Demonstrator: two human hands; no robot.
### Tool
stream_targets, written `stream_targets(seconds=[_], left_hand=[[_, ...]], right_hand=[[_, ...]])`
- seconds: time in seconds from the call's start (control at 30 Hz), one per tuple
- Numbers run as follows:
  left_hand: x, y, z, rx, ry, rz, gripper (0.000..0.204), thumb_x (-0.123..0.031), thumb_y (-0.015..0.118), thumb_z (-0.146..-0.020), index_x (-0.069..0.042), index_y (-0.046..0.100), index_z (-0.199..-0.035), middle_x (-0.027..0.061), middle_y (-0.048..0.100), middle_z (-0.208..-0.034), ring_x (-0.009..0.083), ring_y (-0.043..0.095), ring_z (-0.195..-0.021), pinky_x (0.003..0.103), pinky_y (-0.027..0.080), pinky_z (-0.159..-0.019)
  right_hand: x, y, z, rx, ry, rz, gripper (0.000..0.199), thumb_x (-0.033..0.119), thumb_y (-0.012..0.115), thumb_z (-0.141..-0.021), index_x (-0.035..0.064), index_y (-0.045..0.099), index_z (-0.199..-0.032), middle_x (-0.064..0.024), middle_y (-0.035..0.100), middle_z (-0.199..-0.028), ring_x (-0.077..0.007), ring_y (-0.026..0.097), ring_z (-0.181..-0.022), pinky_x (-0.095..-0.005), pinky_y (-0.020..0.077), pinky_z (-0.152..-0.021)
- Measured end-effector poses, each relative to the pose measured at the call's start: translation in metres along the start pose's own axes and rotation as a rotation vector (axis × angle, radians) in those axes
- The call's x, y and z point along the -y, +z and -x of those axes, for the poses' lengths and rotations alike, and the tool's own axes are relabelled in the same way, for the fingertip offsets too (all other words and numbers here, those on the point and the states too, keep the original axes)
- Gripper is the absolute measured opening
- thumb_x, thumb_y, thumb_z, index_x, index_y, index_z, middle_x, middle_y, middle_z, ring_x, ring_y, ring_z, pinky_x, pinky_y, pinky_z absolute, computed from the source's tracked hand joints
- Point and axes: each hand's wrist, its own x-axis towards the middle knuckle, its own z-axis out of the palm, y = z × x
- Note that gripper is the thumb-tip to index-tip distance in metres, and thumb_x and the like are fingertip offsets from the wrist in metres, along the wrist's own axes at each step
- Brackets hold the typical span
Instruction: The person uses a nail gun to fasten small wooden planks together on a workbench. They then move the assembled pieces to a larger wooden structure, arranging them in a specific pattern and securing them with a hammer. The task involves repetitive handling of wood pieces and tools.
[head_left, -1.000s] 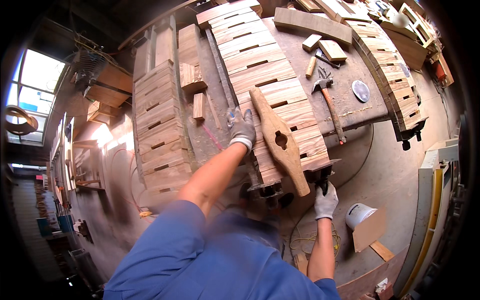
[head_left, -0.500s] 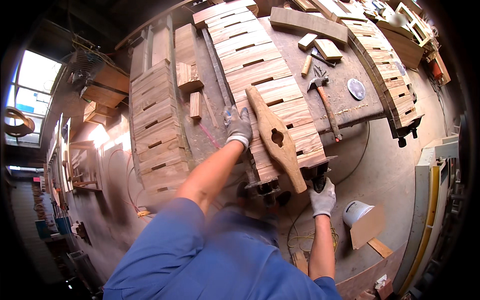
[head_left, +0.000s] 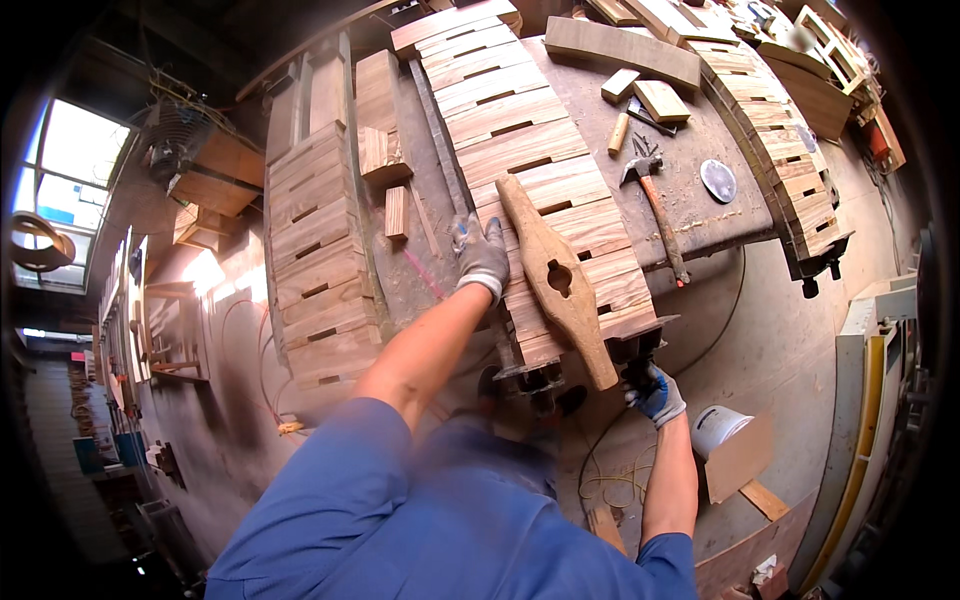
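A row of pale slotted wooden blocks (head_left: 535, 150) lies in front of me, with a long metal clamp bar (head_left: 437, 140) along its left side. My left hand (head_left: 482, 258), in a grey glove, straddles that bar beside the blocks, thumb on one side and fingers on the other. At the row's near end, my gloved right hand (head_left: 660, 396) is closed around the dark clamp screw handle (head_left: 637, 372); the fingertips are partly hidden. A shaped wooden piece with a keyhole-like opening (head_left: 552, 275) lies slantwise on top of the blocks.
Similar block rows stand left (head_left: 325, 260) and right (head_left: 775, 140). A hammer (head_left: 655, 215), a chisel-like tool (head_left: 619, 132), a round disc (head_left: 718, 181) and offcuts (head_left: 661, 101) lie on the table between. A white bucket (head_left: 716, 428) stands on the floor at right.
My right hand has turned at the clamp screw handle, so more blue of the glove shows, and its wrist has shifted right. My left hand stays on the bar. The view has shifted slightly.
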Motion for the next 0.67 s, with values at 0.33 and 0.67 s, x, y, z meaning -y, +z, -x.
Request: stream_targets(seconds=[0.33, 0.67], left_hand=[[0.008, 0.003, 0.000, -0.004, -0.004, -0.035, 0.064, -0.044, 0.044, -0.109, 0.001, 0.041, -0.155, 0.0295, 0.029, -0.166, 0.0434, 0.025, -0.155, 0.047, 0.023, -0.128], [0.007, -0.001, -0.001, 0.047, -0.042, -0.036, 0.071, -0.051, 0.046, -0.107, -0.003, 0.037, -0.160, 0.0250, 0.021, -0.170, 0.0430, 0.020, -0.157, 0.047, 0.020, -0.129]], right_hand=[[-0.031, 0.095, 0.014, -1.063, -0.501, 1.591, 0.085, 0.027, 0.088, -0.074, 0.0029, 0.050, -0.146, -0.0227, 0.063, -0.130, -0.0408, 0.064, -0.117, -0.0486, 0.0520, -0.100], [0.019, 0.023, -0.008, -0.253, 0.051, 0.791, 0.048, -0.001, 0.074, -0.075, 0.0061, 0.066, -0.122, -0.0115, 0.069, -0.083, -0.0238, 0.068, -0.066, -0.0372, 0.0591, -0.060]])
